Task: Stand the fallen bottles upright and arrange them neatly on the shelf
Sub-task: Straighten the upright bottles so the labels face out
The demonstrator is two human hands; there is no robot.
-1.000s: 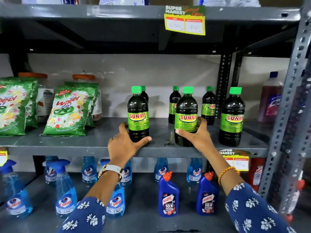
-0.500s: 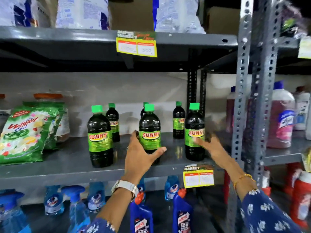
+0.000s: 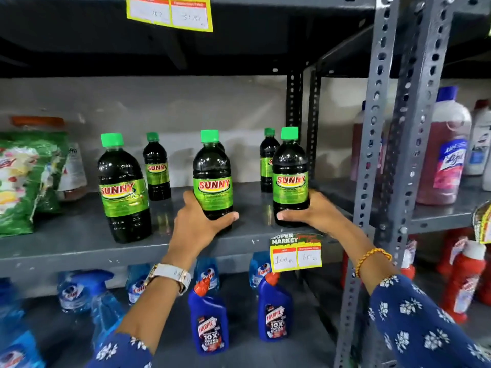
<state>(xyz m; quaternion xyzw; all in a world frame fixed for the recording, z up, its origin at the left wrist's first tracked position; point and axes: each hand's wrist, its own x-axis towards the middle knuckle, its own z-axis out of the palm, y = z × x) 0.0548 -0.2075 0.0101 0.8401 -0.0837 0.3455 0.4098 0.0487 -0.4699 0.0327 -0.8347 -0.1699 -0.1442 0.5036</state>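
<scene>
Dark SUNNY bottles with green caps stand upright on the grey middle shelf (image 3: 66,248). My left hand (image 3: 198,225) grips the base of the middle front bottle (image 3: 212,176). Around the base of the right front bottle (image 3: 290,176), close to the shelf's right end, my right hand (image 3: 316,215) is wrapped. The left front bottle (image 3: 121,192) stands free near the front edge. Two smaller-looking bottles stand in the back row, one on the left (image 3: 156,168) and one on the right (image 3: 267,160), the latter partly hidden. A further bottle is hidden behind the middle one.
Green detergent bags (image 3: 24,181) sit at the shelf's left. Perforated steel uprights (image 3: 372,160) bound the right end, with pink cleaner bottles (image 3: 446,155) beyond. Below hang a price tag (image 3: 295,252) and stand blue Harpic bottles (image 3: 210,322) and Colin sprays (image 3: 103,306).
My left hand left the leftmost front bottle and took the middle one. My right hand shifted from the middle bottle to close on the rightmost one. The view swung right and closer.
</scene>
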